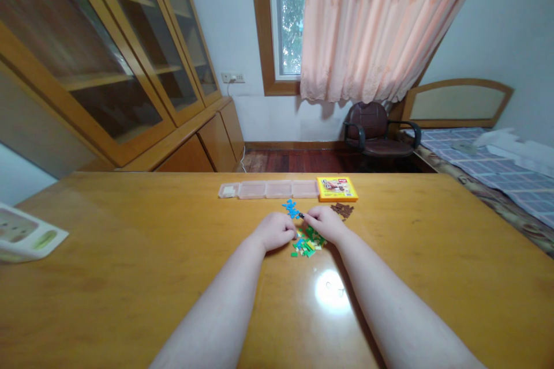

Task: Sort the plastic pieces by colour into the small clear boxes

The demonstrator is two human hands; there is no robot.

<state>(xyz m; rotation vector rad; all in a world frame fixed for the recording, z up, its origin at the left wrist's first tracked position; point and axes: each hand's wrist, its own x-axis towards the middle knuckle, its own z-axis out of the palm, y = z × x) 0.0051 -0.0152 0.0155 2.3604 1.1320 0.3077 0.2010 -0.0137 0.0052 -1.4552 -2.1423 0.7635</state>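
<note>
A mixed heap of small toy bricks (309,248), mostly green with some yellow, white and blue, lies on the table between my hands. My left hand (276,231) is closed at the heap's left edge, its fingers curled; what they hold, if anything, is hidden. Over the heap's upper right side is my right hand (325,222), with a small black brick (302,215) at its pinched fingertips. Just beyond the fingers sits a group of blue bricks (291,207). Brown bricks (342,210) form a separate pile to the right of my right hand.
A row of clear plastic compartments (265,189) stands behind the bricks, something white in the leftmost one. Beside it is a yellow box (337,189) with a printed top. A white object (30,233) rests at the table's left. An office chair (376,130) stands beyond the table (164,253).
</note>
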